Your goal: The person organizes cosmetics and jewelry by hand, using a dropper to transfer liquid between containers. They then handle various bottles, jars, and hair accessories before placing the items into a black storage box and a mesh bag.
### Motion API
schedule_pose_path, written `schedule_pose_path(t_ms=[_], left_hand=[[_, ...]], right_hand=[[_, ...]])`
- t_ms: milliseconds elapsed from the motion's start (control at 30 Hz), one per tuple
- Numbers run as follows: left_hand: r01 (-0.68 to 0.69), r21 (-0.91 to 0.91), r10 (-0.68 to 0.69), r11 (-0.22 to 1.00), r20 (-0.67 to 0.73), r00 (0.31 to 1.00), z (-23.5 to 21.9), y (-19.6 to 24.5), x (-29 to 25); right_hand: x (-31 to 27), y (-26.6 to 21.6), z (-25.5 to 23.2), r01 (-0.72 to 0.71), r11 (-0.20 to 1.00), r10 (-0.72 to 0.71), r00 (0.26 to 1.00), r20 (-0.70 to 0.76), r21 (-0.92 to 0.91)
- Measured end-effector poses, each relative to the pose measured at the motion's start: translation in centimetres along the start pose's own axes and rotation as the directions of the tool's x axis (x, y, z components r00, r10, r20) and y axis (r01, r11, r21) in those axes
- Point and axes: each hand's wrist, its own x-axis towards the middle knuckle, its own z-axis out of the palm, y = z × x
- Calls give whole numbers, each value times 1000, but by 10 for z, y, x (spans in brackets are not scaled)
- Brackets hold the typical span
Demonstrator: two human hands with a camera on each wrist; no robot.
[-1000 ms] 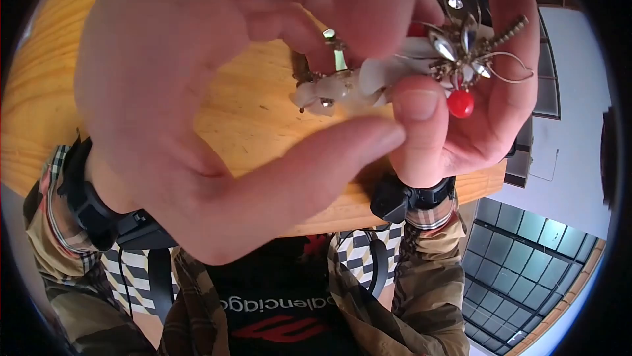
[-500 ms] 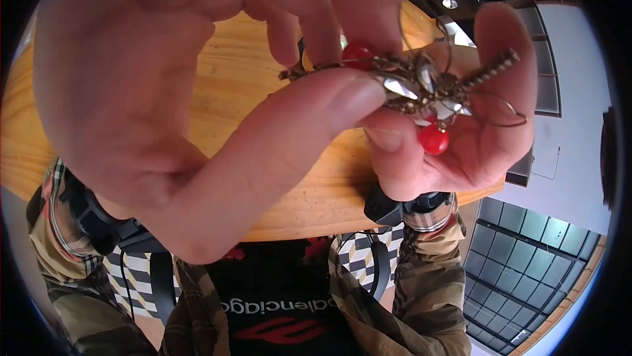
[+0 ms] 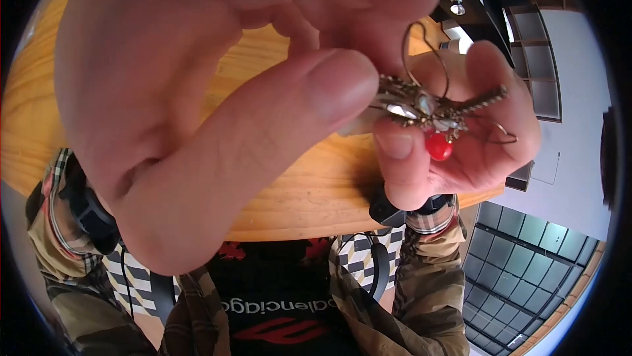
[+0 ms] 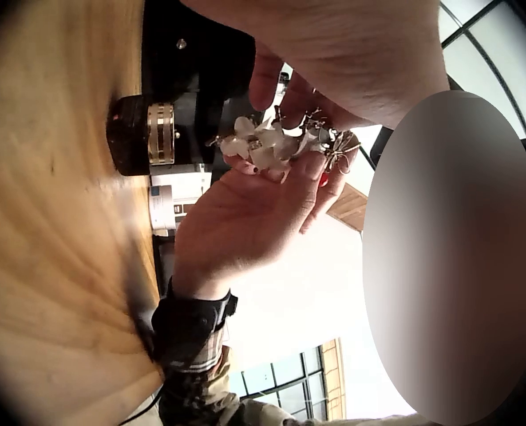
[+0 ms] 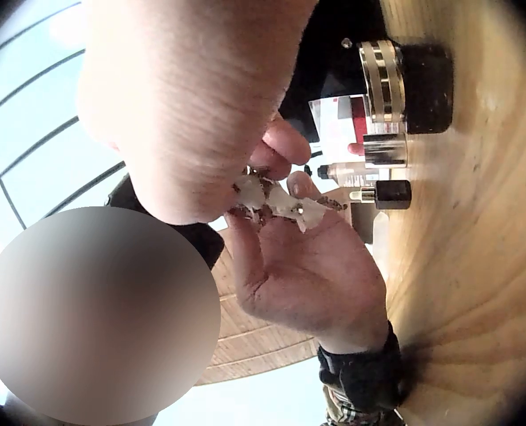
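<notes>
Between both hands is a jewelled ornament (image 3: 426,113) with a wire-and-crystal dragonfly, a red bead (image 3: 438,147) and white petals (image 4: 256,146). In the head view my left hand (image 3: 197,99) is large and close, its thumb and fingers pinching the ornament's left end and hiding much of it. My right hand (image 3: 454,165) grips the other side, thumb tip beside the red bead and fingers curled behind. Loose wire loops and a twisted metal stem stick out toward the right fingers. From the right wrist the petals (image 5: 305,213) show above the left palm.
A wooden table (image 3: 296,211) lies beneath the hands. On it stand a black box with a gold band (image 5: 383,84), a small dark bottle (image 5: 392,194) and other small items. A grid window (image 3: 526,270) is off to the right.
The left thumb has come onto the ornament, which has turned so its petals are mostly hidden in the head view. The right hand and the dragonfly have moved slightly lower.
</notes>
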Motion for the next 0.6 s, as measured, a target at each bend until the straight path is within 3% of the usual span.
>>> schedule_pose_path(t_ms=[600], left_hand=[[101,-110,-105,989,-33,994,10,-7,-7]], right_hand=[[8,-12,-17,-323,943,319,946,58,84]])
